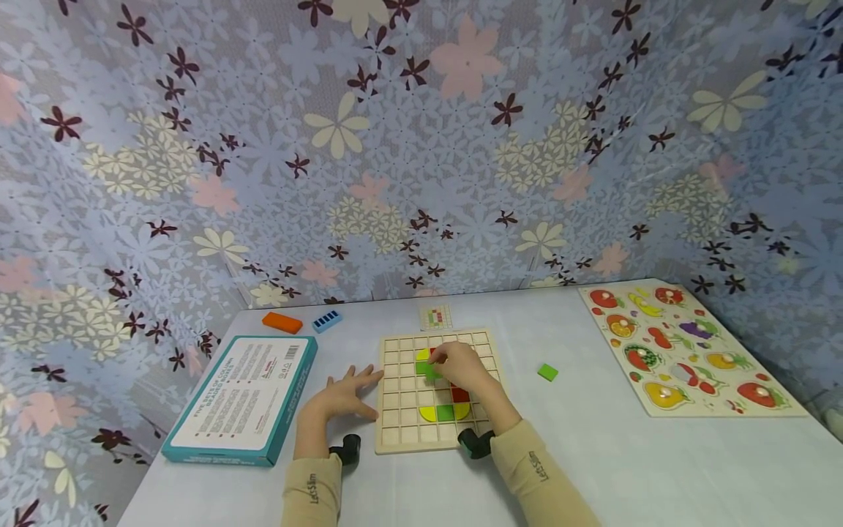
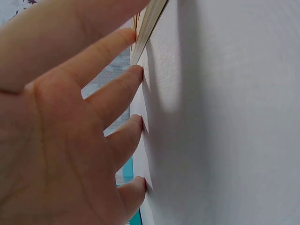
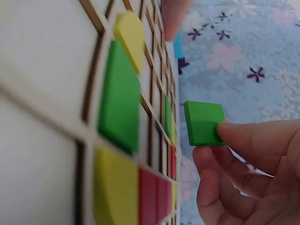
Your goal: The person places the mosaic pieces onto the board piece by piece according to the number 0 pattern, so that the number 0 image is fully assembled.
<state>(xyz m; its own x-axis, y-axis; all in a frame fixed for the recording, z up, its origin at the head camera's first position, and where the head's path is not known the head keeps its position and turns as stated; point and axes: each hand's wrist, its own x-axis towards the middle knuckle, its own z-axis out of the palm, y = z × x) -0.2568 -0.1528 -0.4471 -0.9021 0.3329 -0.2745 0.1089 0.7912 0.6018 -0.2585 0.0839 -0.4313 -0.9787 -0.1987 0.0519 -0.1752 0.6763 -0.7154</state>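
**Green tile held over the grid board**

The fingers [image 3: 243, 136] of the right hand [image 1: 464, 366] pinch a small green square tile [image 3: 202, 123] by one edge, holding it just off the face of the wooden grid board [image 1: 395, 424], close to the cells but not seated in one. In the head view that hand hovers over the upper middle of the board, and the tile shows as a green patch at its fingertips. Several cells are already filled: yellow, green and red pieces [image 1: 445, 412] sit in a row near the board's lower edge, with more beside the hand.

The left hand [image 1: 345, 395] lies flat and spread on the white desk [image 1: 593, 454], fingers [image 2: 117, 93] straight and gripping nothing, its upper fingertips against the board's left edge.

Further out, a loose green tile [image 1: 547, 372] lies on the desk to the right of the board, well apart from it. A small pattern card [image 1: 435, 317] rests just behind the board. A teal box [image 1: 240, 399] lies to the left, with an orange block [image 1: 282, 322] and a blue block [image 1: 327, 320] behind it. A fruit puzzle board [image 1: 685, 351] occupies the desk's right side.
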